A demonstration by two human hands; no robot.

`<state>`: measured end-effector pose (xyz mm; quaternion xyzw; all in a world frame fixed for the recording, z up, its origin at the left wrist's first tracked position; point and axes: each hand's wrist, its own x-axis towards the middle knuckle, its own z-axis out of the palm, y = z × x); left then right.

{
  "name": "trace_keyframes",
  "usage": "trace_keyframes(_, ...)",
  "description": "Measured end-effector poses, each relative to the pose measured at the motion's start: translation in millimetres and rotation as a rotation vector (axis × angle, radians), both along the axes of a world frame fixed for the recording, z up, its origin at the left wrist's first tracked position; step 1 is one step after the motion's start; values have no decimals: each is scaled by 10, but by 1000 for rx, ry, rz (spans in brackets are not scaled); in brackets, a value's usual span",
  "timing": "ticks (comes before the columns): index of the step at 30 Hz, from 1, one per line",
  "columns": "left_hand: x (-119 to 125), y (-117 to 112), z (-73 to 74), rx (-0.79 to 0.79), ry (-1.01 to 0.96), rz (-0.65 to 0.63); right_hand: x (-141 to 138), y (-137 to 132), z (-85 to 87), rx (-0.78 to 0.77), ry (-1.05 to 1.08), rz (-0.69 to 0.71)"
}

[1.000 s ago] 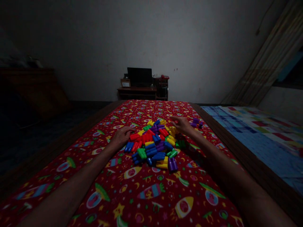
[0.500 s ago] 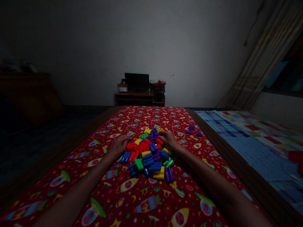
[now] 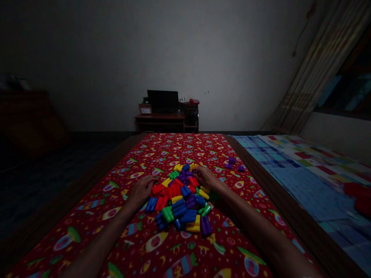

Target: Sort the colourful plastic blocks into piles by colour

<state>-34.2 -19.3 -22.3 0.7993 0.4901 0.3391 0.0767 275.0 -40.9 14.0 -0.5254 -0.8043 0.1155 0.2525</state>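
A heap of plastic building blocks in several colours lies on the red patterned cloth (image 3: 174,243). My left hand (image 3: 144,188) rests at the heap's left edge, fingers stretched toward a red block (image 3: 158,189), with nothing visible in them. On the far right side of the heap is my right hand (image 3: 205,177), its fingers extended and slightly bent near a purple block (image 3: 189,174); its thumb is hard to make out. Nearer me lie a green block (image 3: 167,213), a blue block (image 3: 189,216) and an upright-looking purple block (image 3: 205,226).
Several purple blocks (image 3: 232,160) lie apart at the cloth's right side. Beyond the far end stands a desk (image 3: 159,116) with a monitor (image 3: 163,101). A checked blue sheet (image 3: 278,170) spreads to the right, below a curtain (image 3: 301,85).
The view has shifted slightly, so the scene sits a little lower and further left. Both hands keep nearly the same places beside the heap, and the blocks show no clear movement.
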Motion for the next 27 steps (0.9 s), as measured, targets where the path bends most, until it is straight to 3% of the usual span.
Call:
trace_keyframes(8, 33, -35, 18, -4, -10, 28, 3, 9, -41, -14, 107, 53)
trace_keyframes(14, 42, -50, 25, -10, -4, 17, 46, 8, 9, -1, 355, 2)
trace_keyframes(18, 41, -51, 22, -10, 0, 13, 378, 59, 189, 126, 456, -206)
trace_keyframes(21, 30, -51, 17, -5, -2, 2, 776, 45, 270, 226, 379, -430)
trace_keyframes(24, 19, -50, 12, -6, 3, -6, 1157, -29, 225, 236, 180, -673)
trace_keyframes(27, 16, -53, 8, -12, 8, -6, 1426, -99, 111, 146, 5, -826)
